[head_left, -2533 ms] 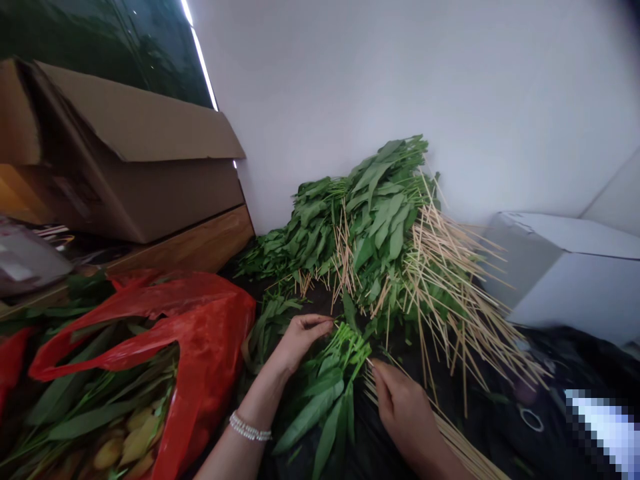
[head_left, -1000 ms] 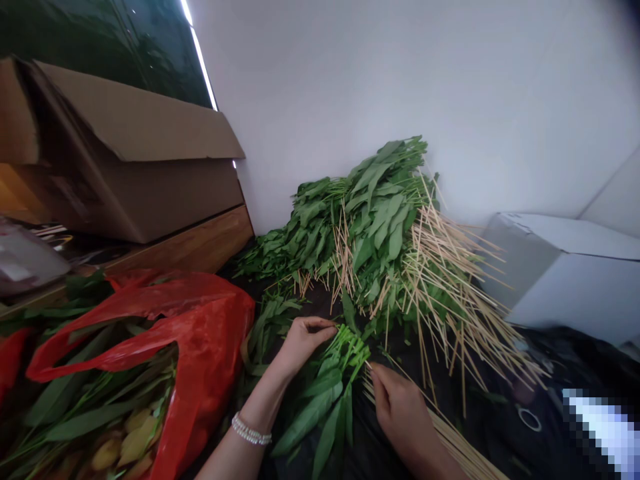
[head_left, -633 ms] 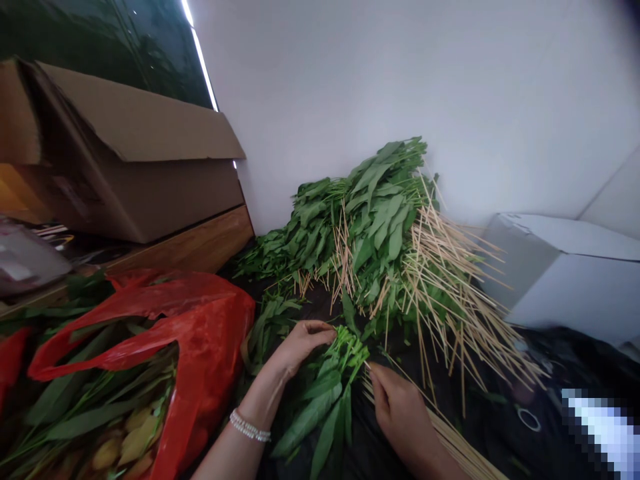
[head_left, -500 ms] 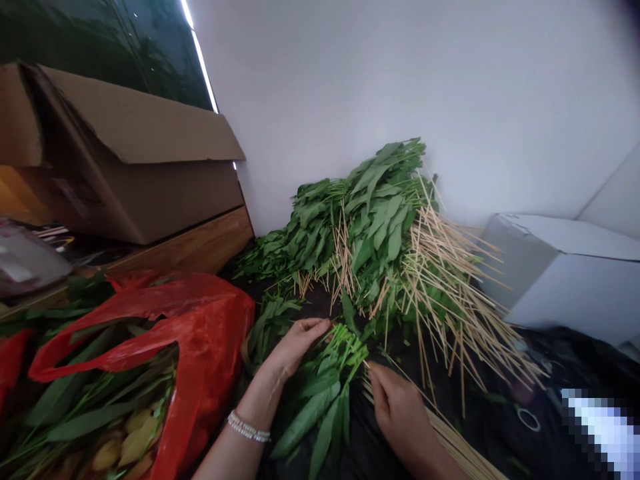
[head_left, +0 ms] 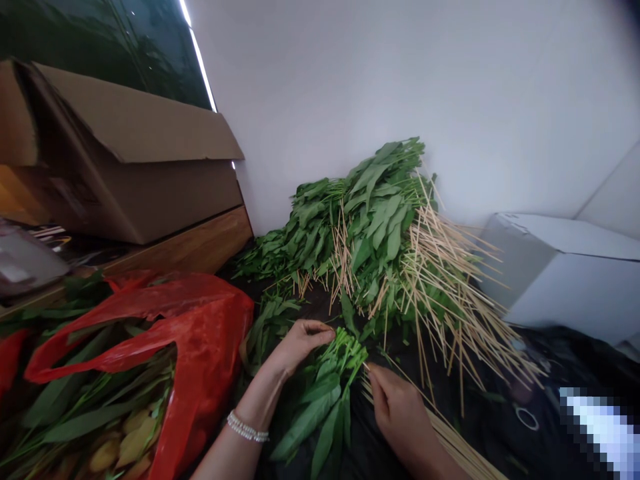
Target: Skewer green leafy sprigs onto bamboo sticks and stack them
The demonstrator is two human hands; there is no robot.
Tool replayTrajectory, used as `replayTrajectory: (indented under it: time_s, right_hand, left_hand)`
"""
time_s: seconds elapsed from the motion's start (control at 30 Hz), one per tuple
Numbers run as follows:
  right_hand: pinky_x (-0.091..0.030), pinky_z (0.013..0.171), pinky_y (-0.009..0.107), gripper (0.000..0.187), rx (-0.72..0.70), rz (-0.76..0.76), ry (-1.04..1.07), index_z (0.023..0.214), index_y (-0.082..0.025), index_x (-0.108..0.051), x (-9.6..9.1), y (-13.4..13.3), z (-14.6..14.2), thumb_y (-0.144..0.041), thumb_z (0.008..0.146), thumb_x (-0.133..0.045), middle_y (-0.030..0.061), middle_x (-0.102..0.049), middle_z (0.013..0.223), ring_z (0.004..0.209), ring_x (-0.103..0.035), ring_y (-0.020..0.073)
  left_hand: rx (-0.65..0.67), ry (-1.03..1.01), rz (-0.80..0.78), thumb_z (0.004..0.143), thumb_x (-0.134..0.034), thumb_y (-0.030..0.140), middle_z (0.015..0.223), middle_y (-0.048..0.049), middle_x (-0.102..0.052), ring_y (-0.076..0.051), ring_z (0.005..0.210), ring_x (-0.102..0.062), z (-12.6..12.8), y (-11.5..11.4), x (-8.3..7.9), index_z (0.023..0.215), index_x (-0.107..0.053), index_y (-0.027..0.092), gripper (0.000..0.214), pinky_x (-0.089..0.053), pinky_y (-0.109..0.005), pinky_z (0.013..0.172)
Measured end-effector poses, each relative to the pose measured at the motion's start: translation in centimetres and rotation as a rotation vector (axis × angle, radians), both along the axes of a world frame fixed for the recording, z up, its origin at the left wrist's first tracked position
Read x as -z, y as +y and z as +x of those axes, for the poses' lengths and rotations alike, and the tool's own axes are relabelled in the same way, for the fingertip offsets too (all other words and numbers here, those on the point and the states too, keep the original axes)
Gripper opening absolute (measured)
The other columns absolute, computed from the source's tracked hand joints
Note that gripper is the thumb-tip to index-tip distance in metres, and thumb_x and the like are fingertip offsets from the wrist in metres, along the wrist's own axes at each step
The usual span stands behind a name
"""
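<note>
Between my hands hangs a bunch of long green leaves [head_left: 320,393], their pale cut stems [head_left: 350,345] lined up side by side along a thin wooden skewer. My right hand [head_left: 397,403] is closed, pinching the skewer at the right end of the row. At the left end my left hand [head_left: 305,347] is closed, thumb and finger together against the outermost stem. Most of the skewer is hidden by the stems and my fingers. A bundle of bare skewers [head_left: 453,443] lies under my right wrist.
Ahead, against the white wall, rises a pile of skewered leaves [head_left: 375,200], its sticks [head_left: 450,287] fanning right. A red plastic bag [head_left: 210,347] with leaves and potato-like lumps stands left, below a cardboard box [head_left: 150,193]. A white box [head_left: 575,267] is at right.
My left thumb and finger have shifted slightly down and right against the end stem. My right hand and the leaves are nearly unchanged.
</note>
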State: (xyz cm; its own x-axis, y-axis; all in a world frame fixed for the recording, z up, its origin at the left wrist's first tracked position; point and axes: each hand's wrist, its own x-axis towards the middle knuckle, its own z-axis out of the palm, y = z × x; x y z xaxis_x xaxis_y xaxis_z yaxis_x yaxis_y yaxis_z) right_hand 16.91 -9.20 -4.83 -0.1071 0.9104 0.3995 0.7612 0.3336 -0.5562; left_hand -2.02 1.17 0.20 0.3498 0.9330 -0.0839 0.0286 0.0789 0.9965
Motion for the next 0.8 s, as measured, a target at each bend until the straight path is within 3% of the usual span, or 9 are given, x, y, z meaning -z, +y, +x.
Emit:
replayTrajectory:
  time_s: [0.3, 0.53, 0.8]
  right_hand:
    - [-0.048, 0.079, 0.025, 0.029, 0.042, 0.031, -0.009, 0.097, -0.018, -0.061, 0.29, 0.26, 0.16, -0.019, 0.092, -0.032, 0.0071, -0.068, 0.089, 0.082, -0.066, 0.0162]
    - [-0.047, 0.081, 0.027, 0.029, 0.035, 0.022, 0.008, 0.097, -0.019, -0.06, 0.33, 0.22, 0.04, -0.02, 0.092, -0.031, 0.0073, -0.068, 0.091, 0.083, -0.066, 0.0165]
    - [-0.047, 0.081, 0.028, 0.029, 0.032, -0.018, 0.004, 0.096, -0.02, -0.059, 0.38, 0.25, 0.1, -0.021, 0.093, -0.03, 0.0066, -0.067, 0.091, 0.085, -0.065, 0.0175]
  left_hand:
    - [-0.18, -0.106, 0.029, 0.062, -0.076, 0.037, 0.064, -0.0019, -0.067, -0.011, 0.059, -0.054, -0.18, 0.74, 0.23, 0.074, -0.071, 0.013, 0.028, -0.042, -0.023, 0.063]
    - [-0.124, -0.099, -0.009, 0.061, -0.078, 0.034, 0.078, -0.0067, -0.072, -0.014, 0.07, -0.061, -0.23, 0.73, 0.81, 0.088, -0.072, 0.012, 0.036, -0.045, -0.027, 0.074]
    - [-0.168, 0.02, 0.054, 0.06, -0.078, 0.033, 0.076, -0.0052, -0.071, -0.014, 0.068, -0.06, -0.29, 0.57, 0.41, 0.083, -0.074, 0.014, 0.03, -0.043, -0.025, 0.071]
